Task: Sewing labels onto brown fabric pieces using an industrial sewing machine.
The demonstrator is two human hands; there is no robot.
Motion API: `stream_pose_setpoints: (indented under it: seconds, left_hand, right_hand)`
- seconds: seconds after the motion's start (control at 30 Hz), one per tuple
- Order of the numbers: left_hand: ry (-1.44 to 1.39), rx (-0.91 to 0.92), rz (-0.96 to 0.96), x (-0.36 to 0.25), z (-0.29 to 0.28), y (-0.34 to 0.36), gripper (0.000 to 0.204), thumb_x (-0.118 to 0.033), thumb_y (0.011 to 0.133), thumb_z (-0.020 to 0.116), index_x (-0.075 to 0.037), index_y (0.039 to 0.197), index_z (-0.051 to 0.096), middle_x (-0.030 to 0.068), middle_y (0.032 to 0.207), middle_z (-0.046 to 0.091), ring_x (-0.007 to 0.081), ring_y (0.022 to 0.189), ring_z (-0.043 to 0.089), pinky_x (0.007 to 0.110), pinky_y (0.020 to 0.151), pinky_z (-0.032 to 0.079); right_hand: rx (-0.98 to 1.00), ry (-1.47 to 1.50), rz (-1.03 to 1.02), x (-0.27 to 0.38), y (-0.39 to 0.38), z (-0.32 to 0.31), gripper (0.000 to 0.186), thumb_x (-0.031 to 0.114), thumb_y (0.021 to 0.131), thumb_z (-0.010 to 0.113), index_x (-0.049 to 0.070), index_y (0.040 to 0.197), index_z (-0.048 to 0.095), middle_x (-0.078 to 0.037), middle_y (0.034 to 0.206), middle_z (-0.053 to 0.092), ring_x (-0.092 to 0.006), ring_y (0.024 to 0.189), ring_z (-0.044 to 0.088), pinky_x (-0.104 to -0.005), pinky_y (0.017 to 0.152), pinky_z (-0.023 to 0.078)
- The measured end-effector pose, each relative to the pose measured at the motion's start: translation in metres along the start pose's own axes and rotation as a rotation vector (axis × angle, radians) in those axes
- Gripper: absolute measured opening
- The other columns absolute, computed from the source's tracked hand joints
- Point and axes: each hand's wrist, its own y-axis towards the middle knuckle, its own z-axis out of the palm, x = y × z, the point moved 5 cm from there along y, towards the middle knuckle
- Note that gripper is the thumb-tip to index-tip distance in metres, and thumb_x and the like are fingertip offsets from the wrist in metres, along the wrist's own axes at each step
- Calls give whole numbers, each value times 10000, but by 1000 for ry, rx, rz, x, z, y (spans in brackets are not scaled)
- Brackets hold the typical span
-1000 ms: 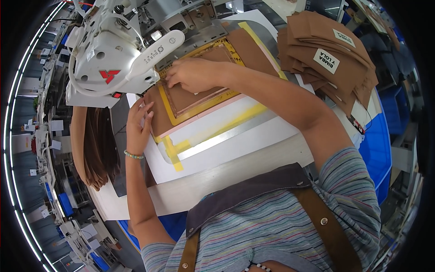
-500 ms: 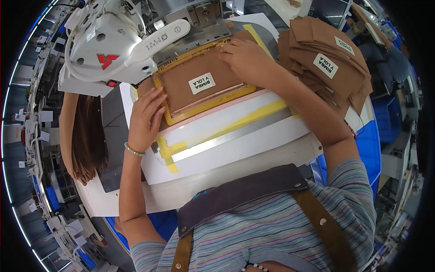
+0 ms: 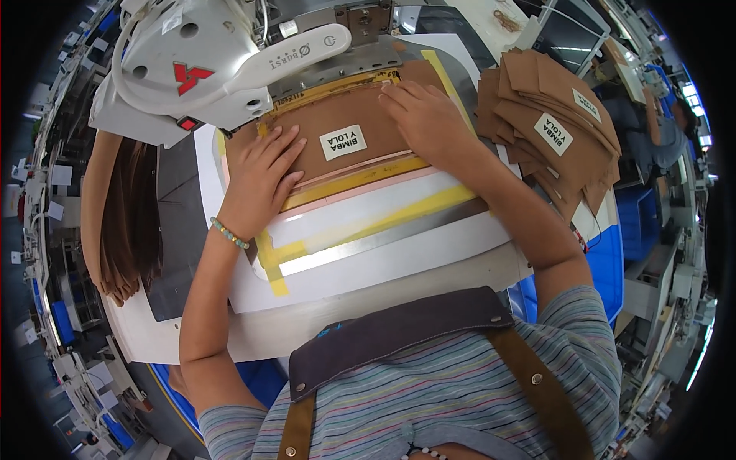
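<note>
A brown panel point(image 3: 318, 115) with a white printed label point(image 3: 343, 143) lies in a yellow frame point(image 3: 349, 181) under the sewing machine head point(image 3: 199, 69). My left hand point(image 3: 263, 180), with a beaded bracelet at its wrist, rests flat over the panel's left end, fingers spread. My right hand point(image 3: 425, 126) reaches over the far right corner of the panel. Its bent fingertips touch there, beside the frame's far bar; its thumb is partly hidden. Both hands press from above.
White sheets with yellow tape point(image 3: 360, 234) lie under the frame. A fanned stack of brown labelled panels point(image 3: 556, 126) stands at right, and a bundle of brown pieces point(image 3: 123, 222) at left. A blue bin point(image 3: 606, 268) sits below the table's right edge.
My left hand has moved from the frame's left edge inward onto the panel. My right hand stays at the far right corner, its fingers more bent. The whole view has shifted slightly.
</note>
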Motion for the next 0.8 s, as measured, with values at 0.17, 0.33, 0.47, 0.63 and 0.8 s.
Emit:
stream_pose_setpoints:
  seconds: [0.17, 0.33, 0.47, 0.63, 0.8]
  left_hand:
    - [10, 8, -26, 4, -1, -3, 531, -174, 1007, 701, -75, 1516, 588, 104, 1625, 529, 357, 1508, 464, 493, 1248, 361]
    - [31, -13, -42, 6, 1, -3, 525, -174, 988, 727, -71, 1490, 611, 112, 1602, 548, 359, 1482, 492, 489, 1229, 387]
    - [41, -27, -38, 3, 1, -1, 520, -171, 963, 751, -75, 1460, 631, 111, 1581, 565, 357, 1450, 518, 491, 1214, 403]
    - [67, -21, -39, -1, 0, 3, 522, -176, 952, 756, -88, 1454, 638, 113, 1568, 574, 359, 1425, 535, 491, 1206, 411]
    - [40, -22, -32, -3, 3, 5, 488, -177, 987, 722, -95, 1460, 634, 116, 1569, 569, 364, 1422, 535, 479, 1196, 429]
  right_hand:
    - [109, 93, 35, -3, 9, 4, 396, 63, 894, 689, 21, 1288, 677, -90, 1369, 663, -278, 1246, 619, -417, 1042, 518]
    - [-4, 114, -46, -6, 13, 3, 280, 88, 866, 707, 34, 1141, 694, -74, 1233, 691, -262, 1149, 635, -407, 958, 540]
    - [56, 141, -47, -7, 22, 6, 215, 93, 878, 709, 38, 1085, 714, -75, 1186, 711, -266, 1146, 645, -407, 948, 560]
    - [197, 158, -30, -4, 33, 8, 277, 87, 921, 700, 35, 1192, 722, -84, 1237, 724, -269, 1187, 648, -402, 1006, 554]
    - [226, 187, -39, 4, 45, 12, 258, 107, 919, 712, 49, 1170, 731, -77, 1202, 731, -267, 1191, 648, -395, 1009, 557]
